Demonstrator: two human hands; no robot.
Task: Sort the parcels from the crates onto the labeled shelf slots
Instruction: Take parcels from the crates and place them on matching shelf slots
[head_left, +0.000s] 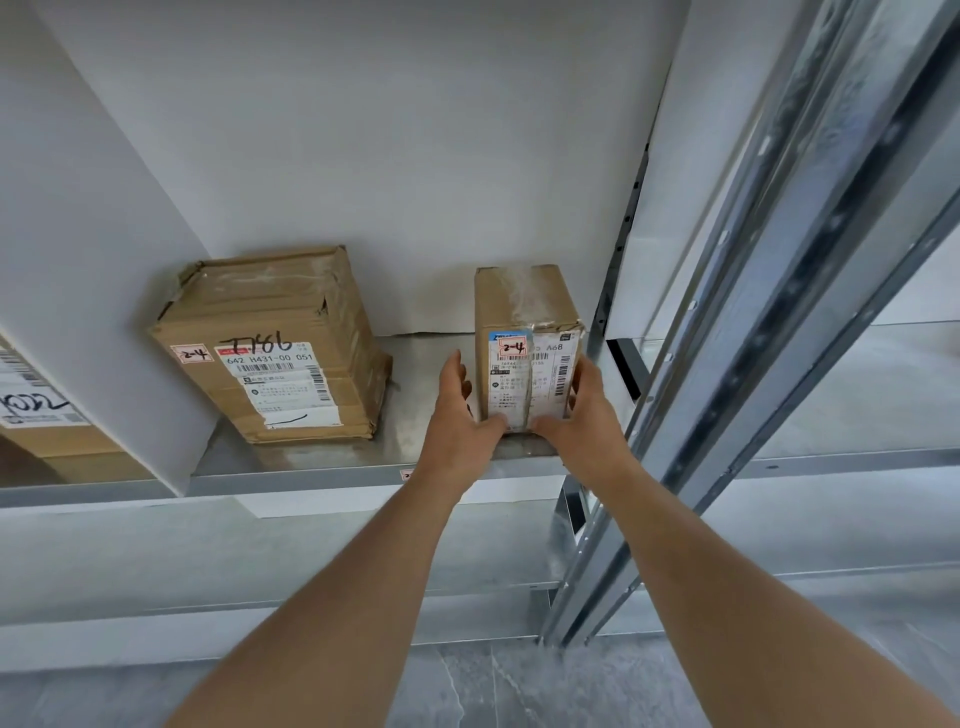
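A small brown parcel (524, 332) with a white shipping label and a red "2-4" sticker stands on the metal shelf (311, 457), at the slot's right end. My left hand (460, 410) lies against its left side with the thumb on the front bottom edge. My right hand (584, 410) presses its right side, thumb also on the front. Both hands hold the parcel between them. To the left a larger brown parcel (275, 343), also marked "2-4", rests on the same shelf.
A white divider panel (93, 270) closes the slot on the left; beyond it sits another labelled parcel (36, 415). Metal uprights (737, 364) rise on the right. A small red label (407, 474) is on the shelf's front edge. Lower shelves and grey floor lie below.
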